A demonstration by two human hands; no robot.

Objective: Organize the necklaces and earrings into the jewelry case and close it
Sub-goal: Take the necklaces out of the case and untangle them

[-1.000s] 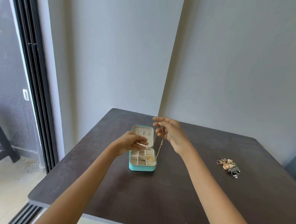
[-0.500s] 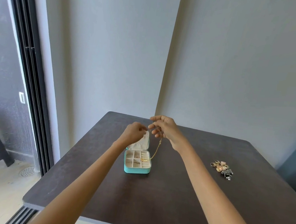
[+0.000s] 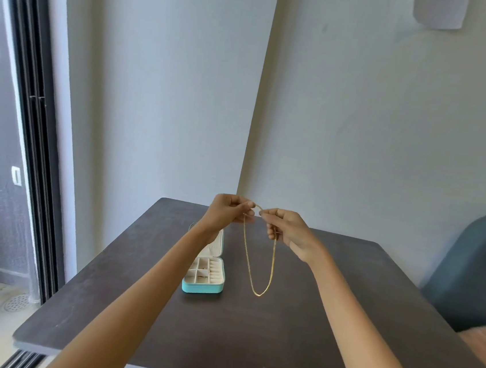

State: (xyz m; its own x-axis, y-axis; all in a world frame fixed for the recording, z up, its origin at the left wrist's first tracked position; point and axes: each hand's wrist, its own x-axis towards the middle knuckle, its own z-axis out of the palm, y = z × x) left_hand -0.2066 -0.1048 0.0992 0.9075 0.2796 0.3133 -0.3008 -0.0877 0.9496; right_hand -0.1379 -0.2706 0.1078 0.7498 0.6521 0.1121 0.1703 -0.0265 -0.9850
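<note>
**Two hands, one chain lifted clear of the case**

Both my hands have come up off the jewelry case (image 3: 204, 278) in the last second. A moment ago my left hand (image 3: 228, 213) was down at the lid and my right hand (image 3: 286, 233) held the chain so its lower end trailed into the tray; now the gold necklace (image 3: 257, 263) hangs free in the air as a long narrow loop, its bottom swinging just right of the case and above the desk (image 3: 250, 334). I read that as a step back to go forward — the chain is out of the compartments, probably so I can straighten it or work its clasp before laying it in properly. Nothing of it is stowed yet.

Both arms reach forward, wrists raised, hands nearly touching at the top of the loop. My left thumb and forefinger pinch one end of the chain; my right hand pinches the other end, remaining fingers curled loosely beneath, one strand running down past them. Whether the clasp is joined I cannot tell — it is too small.

The case sits open on the desk, lid upright behind my left wrist, a couple of small pieces in its divided tray. It is far from being closed.
</note>
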